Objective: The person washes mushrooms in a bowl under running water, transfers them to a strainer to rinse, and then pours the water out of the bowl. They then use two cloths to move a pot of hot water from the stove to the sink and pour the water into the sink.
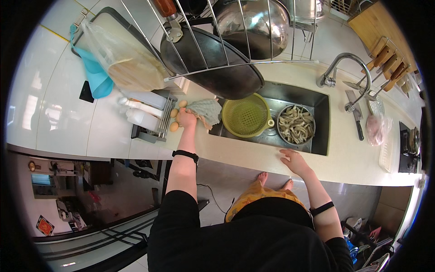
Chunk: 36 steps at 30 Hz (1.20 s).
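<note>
My left hand (187, 118) is at the left end of a grey-green dishcloth (206, 111), its curled fingers on the cloth's edge. Several brown eggs (174, 126) lie on the counter right beside this hand, which partly covers one of them. Over the front edge of the counter, my right hand (295, 162) holds nothing, fingers apart. Just beyond it, a round metal bowl (314, 133) of torn oyster mushrooms (295, 125) sits in the stainless steel sink (321, 119). A green plastic colander (245, 115) stands in the sink's left part, with no food visible inside.
Overhead hangs a wire rack (241, 63) with a dark wok (207, 64) and a steel pot (253, 25). The faucet (351, 56) arches behind the sink. A cleaver (355, 114) and a bag of meat (375, 131) lie right. Bottles (144, 117) stand in a left rack.
</note>
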Each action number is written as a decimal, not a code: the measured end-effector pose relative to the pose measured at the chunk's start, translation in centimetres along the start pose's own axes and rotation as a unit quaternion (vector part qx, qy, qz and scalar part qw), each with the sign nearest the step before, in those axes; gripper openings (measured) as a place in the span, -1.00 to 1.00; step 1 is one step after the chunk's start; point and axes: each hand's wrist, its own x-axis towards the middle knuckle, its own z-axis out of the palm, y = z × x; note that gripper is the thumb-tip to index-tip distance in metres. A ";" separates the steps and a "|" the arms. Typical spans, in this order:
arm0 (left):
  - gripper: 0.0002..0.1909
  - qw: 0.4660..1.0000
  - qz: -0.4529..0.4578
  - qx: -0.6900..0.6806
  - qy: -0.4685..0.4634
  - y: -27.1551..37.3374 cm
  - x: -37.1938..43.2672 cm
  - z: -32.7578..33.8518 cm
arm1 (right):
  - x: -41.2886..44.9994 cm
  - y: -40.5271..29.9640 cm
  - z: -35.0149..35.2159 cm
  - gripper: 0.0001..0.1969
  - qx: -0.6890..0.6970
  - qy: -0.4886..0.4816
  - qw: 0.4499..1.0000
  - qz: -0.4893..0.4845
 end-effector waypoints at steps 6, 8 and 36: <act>-0.78 0.996 0.018 -0.072 0.047 0.1 -0.9 -0.3 | -0.2 0.2 -0.2 -0.70 -0.007 -0.006 1.000 0.019; -0.78 0.993 0.043 -0.090 0.061 -1.0 -1.3 0.0 | -0.2 0.3 0.0 -0.70 -0.009 -0.006 1.000 0.016; -0.78 0.943 0.042 -0.330 0.034 -3.1 -7.5 0.6 | 0.7 -0.1 -0.3 -0.73 0.055 0.029 0.997 0.041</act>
